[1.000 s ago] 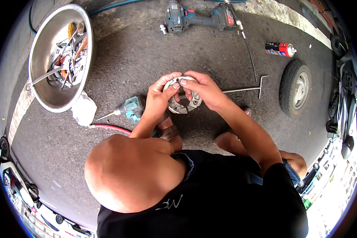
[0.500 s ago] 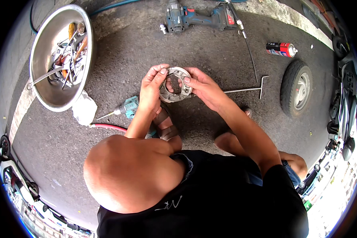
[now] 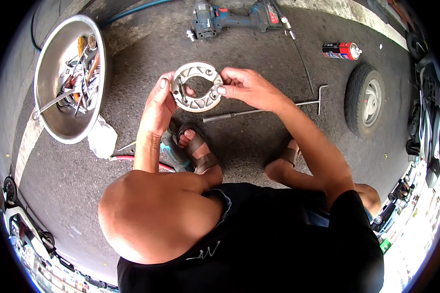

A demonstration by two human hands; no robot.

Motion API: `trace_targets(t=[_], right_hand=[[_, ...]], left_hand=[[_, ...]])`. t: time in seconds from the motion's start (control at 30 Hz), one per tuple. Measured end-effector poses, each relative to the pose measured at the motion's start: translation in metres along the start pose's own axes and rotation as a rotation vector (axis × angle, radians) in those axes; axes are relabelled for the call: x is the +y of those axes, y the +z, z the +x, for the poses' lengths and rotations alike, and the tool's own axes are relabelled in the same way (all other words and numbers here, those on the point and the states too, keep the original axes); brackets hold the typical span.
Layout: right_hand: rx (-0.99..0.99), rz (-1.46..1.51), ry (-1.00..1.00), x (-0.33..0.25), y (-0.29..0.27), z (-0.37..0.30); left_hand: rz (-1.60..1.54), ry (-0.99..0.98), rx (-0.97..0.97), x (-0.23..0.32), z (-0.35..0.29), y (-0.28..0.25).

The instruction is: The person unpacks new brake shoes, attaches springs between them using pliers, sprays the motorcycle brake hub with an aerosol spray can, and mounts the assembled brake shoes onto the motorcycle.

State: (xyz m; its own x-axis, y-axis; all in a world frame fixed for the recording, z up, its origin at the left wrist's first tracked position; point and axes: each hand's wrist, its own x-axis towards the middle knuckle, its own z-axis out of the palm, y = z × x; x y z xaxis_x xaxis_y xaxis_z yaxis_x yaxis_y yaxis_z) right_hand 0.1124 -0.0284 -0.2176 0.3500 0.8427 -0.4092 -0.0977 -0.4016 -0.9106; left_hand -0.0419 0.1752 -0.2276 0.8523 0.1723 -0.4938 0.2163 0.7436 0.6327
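Observation:
Between my two hands a ring-shaped pair of silver brake shoes (image 3: 196,103) is held up above the asphalt, its flat face turned toward me. My left hand (image 3: 160,100) grips the ring's left side, thumb at the rim and some fingers behind it. On the right side, my right hand (image 3: 247,88) pinches the edge between thumb and fingers. A long T-handled wrench (image 3: 256,111) lies on the ground below and to the right of the brake shoes. Under my left forearm, a teal cordless drill (image 3: 173,152) is partly hidden.
At the left stands a metal basin (image 3: 46,73) of hand tools, with a white plastic bag (image 3: 102,140) beside it. A blue impact wrench (image 3: 230,20) lies at the far side. To the right are a red-black spray can (image 3: 341,50) and a small wheel (image 3: 364,100). A red hose (image 3: 127,157) runs near the drill.
Both hands have moved left and slightly away with the brake shoes, turning them to show a broader face. My right hand now holds nearer the edge, and the T-handled wrench shows more fully.

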Motion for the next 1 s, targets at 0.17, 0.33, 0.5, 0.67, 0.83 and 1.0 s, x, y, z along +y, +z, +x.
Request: trace_targets(t=[0.17,0.33,0.5,0.67,0.83,1.0], right_hand=[[0.034,-0.009,-0.016,-0.029,-0.003,0.022],[0.314,-0.364,0.083,0.041,-0.004,0.011],[0.396,-0.99,-0.034,0.114,0.023,-0.019],[0.246,-0.475,0.231,0.081,0.023,-0.011],[0.206,0.643,0.184,0.027,0.037,0.007],[0.285,0.92,0.144,0.026,0.046,-0.006]], left_hand=[[0.108,0.041,-0.036,0.01,0.006,-0.01],[-0.088,0.108,0.1,-0.003,0.002,-0.012],[-0.146,0.055,0.17,-0.025,-0.011,-0.014],[-0.247,-0.024,0.046,-0.035,-0.013,0.004],[-0.324,-0.118,-0.105,-0.037,-0.012,0.008],[-0.157,-0.074,-0.054,-0.033,-0.015,0.018]])
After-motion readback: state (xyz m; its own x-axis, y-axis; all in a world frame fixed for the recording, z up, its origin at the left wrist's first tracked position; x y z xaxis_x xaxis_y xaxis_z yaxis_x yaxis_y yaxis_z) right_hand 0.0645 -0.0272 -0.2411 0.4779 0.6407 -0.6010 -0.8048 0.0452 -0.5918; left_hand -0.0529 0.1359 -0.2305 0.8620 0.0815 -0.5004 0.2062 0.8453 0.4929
